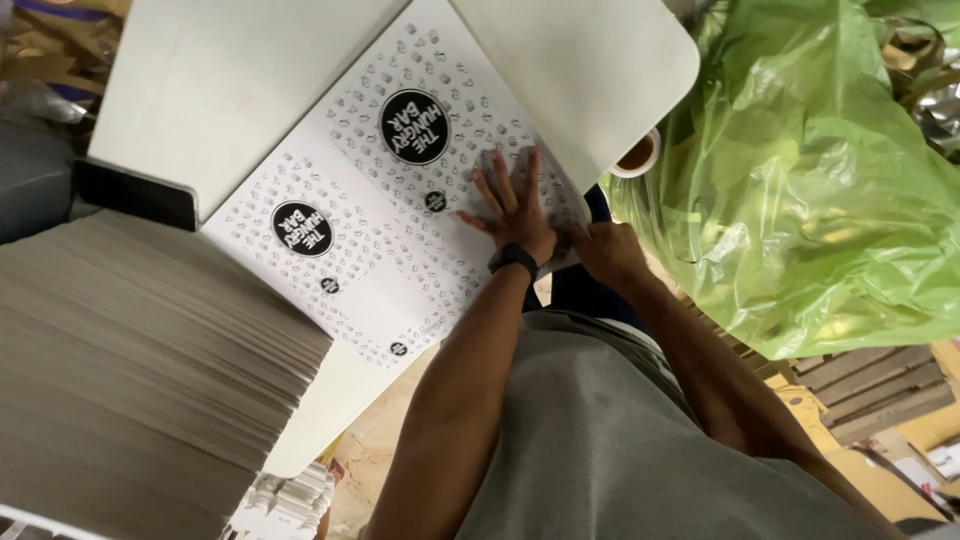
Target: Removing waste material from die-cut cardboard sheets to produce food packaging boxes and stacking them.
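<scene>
A flat white cardboard sheet (370,210), printed with small grey icons and black round emblems, lies across a white table (230,70). My left hand (512,205), with a black watch on its wrist, presses flat on the sheet's near right part, fingers spread. My right hand (605,250) is just to its right, closed on the sheet's edge where it overhangs the table. Both forearms reach in from my grey shirt at the bottom.
A tall stack of grey-brown sheets (140,360) fills the left side. A big green plastic bag (810,190) bulges at the right. A small cup of brown liquid (637,155) sits by the table corner. Flattened cartons (870,390) lie at lower right.
</scene>
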